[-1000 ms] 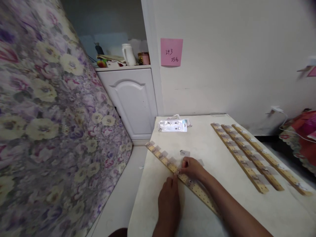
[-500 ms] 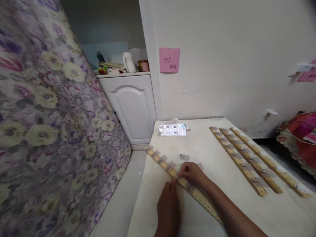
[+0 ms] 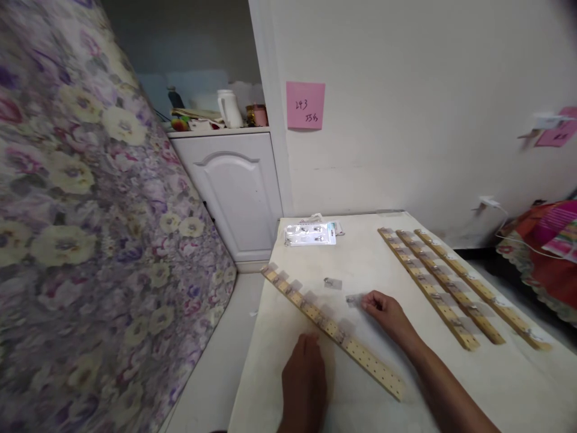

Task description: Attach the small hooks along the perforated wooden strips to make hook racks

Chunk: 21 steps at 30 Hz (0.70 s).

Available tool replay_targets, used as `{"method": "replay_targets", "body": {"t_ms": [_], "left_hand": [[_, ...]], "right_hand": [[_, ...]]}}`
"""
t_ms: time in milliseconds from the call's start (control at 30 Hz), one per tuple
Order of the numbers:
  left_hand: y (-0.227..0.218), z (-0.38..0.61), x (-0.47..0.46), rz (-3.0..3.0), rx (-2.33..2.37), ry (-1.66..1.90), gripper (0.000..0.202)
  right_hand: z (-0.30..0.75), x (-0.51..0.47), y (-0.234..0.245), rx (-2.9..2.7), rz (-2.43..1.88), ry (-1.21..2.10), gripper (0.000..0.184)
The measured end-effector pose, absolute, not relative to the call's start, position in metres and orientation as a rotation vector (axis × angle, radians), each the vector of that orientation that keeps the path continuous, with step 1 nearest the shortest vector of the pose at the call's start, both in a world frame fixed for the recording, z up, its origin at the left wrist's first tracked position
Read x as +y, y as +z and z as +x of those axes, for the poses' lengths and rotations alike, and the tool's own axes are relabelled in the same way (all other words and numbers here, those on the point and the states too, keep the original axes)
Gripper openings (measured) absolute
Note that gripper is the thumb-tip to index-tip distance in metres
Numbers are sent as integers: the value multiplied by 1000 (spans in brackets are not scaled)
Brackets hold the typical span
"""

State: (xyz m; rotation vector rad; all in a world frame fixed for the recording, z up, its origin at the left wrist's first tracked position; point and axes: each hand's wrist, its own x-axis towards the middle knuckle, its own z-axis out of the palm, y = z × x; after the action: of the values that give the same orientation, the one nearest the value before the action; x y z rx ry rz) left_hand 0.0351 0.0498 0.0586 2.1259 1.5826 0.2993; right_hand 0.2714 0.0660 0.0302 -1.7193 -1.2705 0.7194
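My right hand (image 3: 386,311) is over the white table, thumb and fingers pinching the clear end of a small plastic strap with a metal clip (image 3: 351,299). A similar clear strap with a metal clip (image 3: 332,282) lies just beyond it. Diagonally in front of me rests a wooden strip with rows of holes (image 3: 374,364); several such clips sit along its far part, and its near end has only bare holes. Beside the strip's left edge, apart from it, is my left hand (image 3: 304,376), fingers drawn together; whether they hold anything small is hidden.
On the right of the table (image 3: 288,415) lie three more wooden strips (image 3: 428,288) with clips along them. Clear blister packs (image 3: 311,233) lie at the back edge by the wall. A floral curtain (image 3: 112,240) hangs left, near a white cabinet (image 3: 237,198).
My right hand has left the wooden strip and moved right, now pinching a clear strap on the table. My left hand has drawn slightly back from the strip.
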Motion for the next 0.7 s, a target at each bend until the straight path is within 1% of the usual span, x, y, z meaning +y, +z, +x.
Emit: {"method": "replay_targets", "body": {"t_ms": [67, 133, 200, 267, 467, 600, 700], "left_hand": [[55, 37, 46, 2210, 1498, 314, 39], [50, 41, 44, 2287, 1425, 270, 44], [44, 44, 42, 2336, 1413, 184, 50], [39, 46, 42, 2362, 1426, 131, 54], [32, 44, 44, 2390, 1414, 159, 53], [31, 44, 44, 2372, 1416, 177, 53], [31, 46, 44, 2376, 1432, 127, 51]], "right_hand": [[266, 59, 27, -1272, -1680, 785, 18], [254, 55, 25, -1281, -1654, 838, 22], [241, 53, 24, -1299, -1651, 852, 27], [231, 54, 22, -1321, -1680, 826, 29], [226, 57, 14, -1338, -1797, 771, 25], [228, 58, 15, -1308, -1836, 799, 23], [227, 60, 18, -1280, -1861, 829, 24]]}}
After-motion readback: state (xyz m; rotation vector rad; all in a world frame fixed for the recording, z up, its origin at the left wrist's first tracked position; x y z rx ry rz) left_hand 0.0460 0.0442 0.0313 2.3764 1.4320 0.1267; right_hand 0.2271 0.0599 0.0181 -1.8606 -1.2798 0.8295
